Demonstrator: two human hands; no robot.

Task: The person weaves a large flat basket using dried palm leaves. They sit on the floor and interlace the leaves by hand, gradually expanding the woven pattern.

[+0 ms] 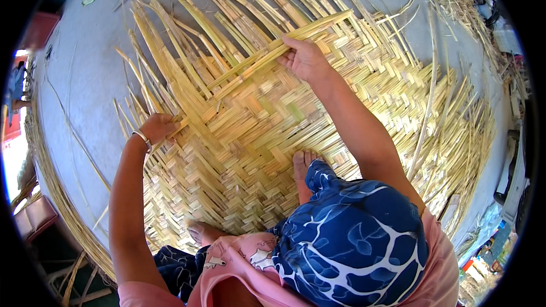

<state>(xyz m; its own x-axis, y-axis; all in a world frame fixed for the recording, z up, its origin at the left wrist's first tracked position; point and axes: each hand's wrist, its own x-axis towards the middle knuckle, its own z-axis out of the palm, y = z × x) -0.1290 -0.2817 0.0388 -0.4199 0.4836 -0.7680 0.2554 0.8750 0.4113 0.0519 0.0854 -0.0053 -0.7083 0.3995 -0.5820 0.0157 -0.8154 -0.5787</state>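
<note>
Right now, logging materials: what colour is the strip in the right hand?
Pale yellow-green strip, best in the head view.

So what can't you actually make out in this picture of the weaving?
Head view:
- Left hand fingertips: tucked under strips of the woven mat, so the grip is unclear.
- Right hand palm side: turned away, pressed on a long strip.
- Mat's near edge: hidden by the blue patterned cloth.
- Clutter at the rim: bent and blurred.
</note>
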